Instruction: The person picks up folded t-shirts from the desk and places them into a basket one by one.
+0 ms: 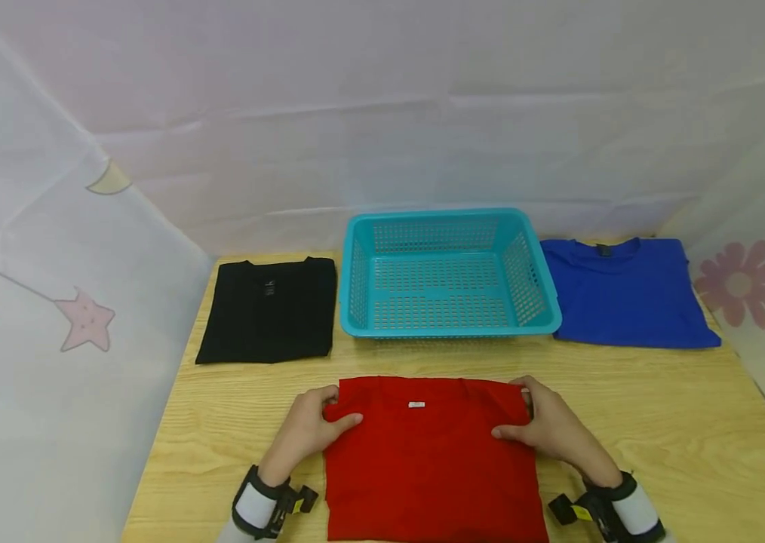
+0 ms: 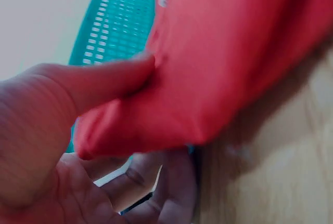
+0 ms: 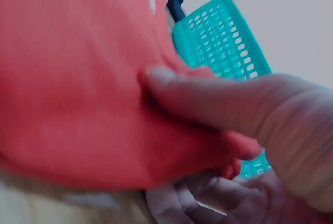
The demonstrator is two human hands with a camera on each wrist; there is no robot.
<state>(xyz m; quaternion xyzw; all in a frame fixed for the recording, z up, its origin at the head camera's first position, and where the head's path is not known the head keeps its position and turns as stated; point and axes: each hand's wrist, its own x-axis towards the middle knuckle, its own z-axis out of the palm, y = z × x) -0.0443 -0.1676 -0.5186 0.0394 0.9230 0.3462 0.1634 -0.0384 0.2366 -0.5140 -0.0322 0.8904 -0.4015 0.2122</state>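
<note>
Red shirt (image 1: 430, 475) corners were gripped by both hands at the far edge, one at each side. Left hand (image 1: 308, 424): the thumb lay on top and the curled fingers passed beneath, partly hidden, with the folded cloth between them. Right hand (image 1: 548, 422): the same grip, mirrored. Neither hand was spread wide; thumb and fingers stood apart only enough to take in the cloth.

The shirt lay low over the near part of the tabletop (image 1: 219, 452), folded into a neat block, its white label (image 1: 416, 405) facing up near the collar. In the wrist views, its gripped edges stood off the wood; whether its middle bore on the surface could not be told.

Handling (judged): light, soft, limp and not fragile. The unsupported middle was liable to sag and loose layers to slip out of the fold. Suitable hold points were the two far corners, with the thumbs above and the fingers under all layers.

Beyond the shirt stood a turquoise basket (image 1: 450, 332) with perforated walls. A folded black shirt (image 1: 270, 317) lay just left of it, and a folded blue shirt (image 1: 627, 298) lay against its right side.
</note>
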